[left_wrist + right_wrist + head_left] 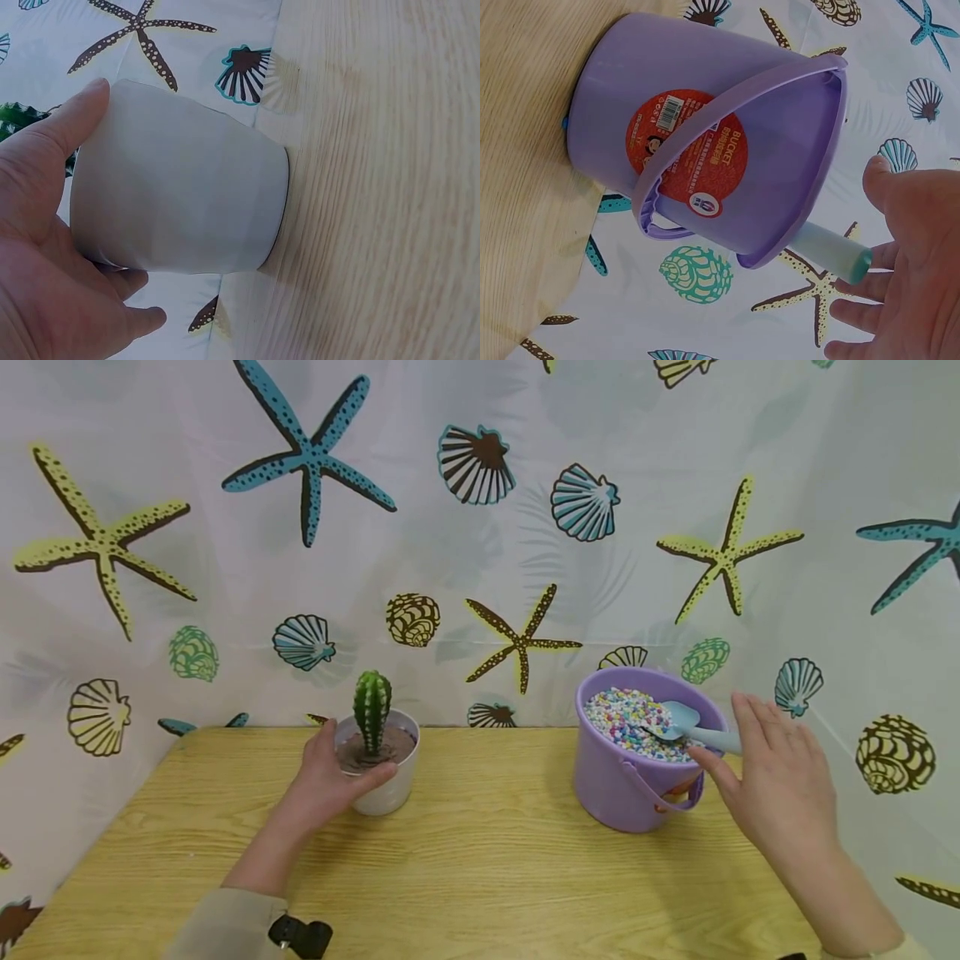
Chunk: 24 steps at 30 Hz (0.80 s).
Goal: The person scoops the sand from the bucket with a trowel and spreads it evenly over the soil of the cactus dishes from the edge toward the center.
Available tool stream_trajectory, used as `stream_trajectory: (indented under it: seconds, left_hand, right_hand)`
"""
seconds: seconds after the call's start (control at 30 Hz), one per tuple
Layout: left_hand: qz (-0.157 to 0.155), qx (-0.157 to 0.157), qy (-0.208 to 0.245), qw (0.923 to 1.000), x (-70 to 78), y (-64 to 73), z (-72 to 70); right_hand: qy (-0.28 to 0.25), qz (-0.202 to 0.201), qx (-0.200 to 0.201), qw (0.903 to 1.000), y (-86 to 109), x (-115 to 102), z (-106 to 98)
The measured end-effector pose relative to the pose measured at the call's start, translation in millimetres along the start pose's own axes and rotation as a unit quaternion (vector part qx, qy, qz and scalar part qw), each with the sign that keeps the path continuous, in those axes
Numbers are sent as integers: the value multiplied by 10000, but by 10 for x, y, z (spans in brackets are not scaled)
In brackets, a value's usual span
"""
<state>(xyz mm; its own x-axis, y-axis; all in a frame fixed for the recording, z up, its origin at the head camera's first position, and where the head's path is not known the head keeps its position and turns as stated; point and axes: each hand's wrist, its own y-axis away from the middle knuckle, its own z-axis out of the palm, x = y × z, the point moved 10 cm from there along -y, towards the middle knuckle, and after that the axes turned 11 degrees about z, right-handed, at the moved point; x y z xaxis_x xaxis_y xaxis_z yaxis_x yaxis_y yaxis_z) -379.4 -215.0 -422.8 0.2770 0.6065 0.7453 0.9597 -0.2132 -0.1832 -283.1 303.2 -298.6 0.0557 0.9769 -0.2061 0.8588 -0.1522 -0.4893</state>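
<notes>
A white flower pot with brown soil and a green cactus stands upright on the table at the left. My left hand holds it near the rim, thumb on the near side and fingers round the left side; the left wrist view shows the pot's plain wall. On the right stands a purple bucket full of small colourful beads. A light blue toy shovel lies in it, its handle sticking out over the rim. Beside that handle is my right hand, fingers extended; contact is unclear.
A light wooden table carries both containers, set well apart near its back edge. Behind it hangs a white cloth printed with starfish and shells. The bucket's handle hangs down over a red label.
</notes>
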Motion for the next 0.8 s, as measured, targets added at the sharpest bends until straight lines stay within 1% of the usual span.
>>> stream_trajectory:
  seconds: [0.23,0.43,0.63,0.8]
  left_hand:
    - [-14,-23,41,10000,68,-5,89]
    - [102,-57,201,9997,165,13,189]
    - [200,-75,318,9993,264,41,281]
    - [205,-90,447,9987,298,44,360]
  right_hand:
    - [-189,129,66,9997,-32,59,-5]
    - [-213,234,135,9994,-60,96,-16]
    - [-108,402,-50,9991,-97,134,37]
    - [-76,438,-105,9990,-114,158,59]
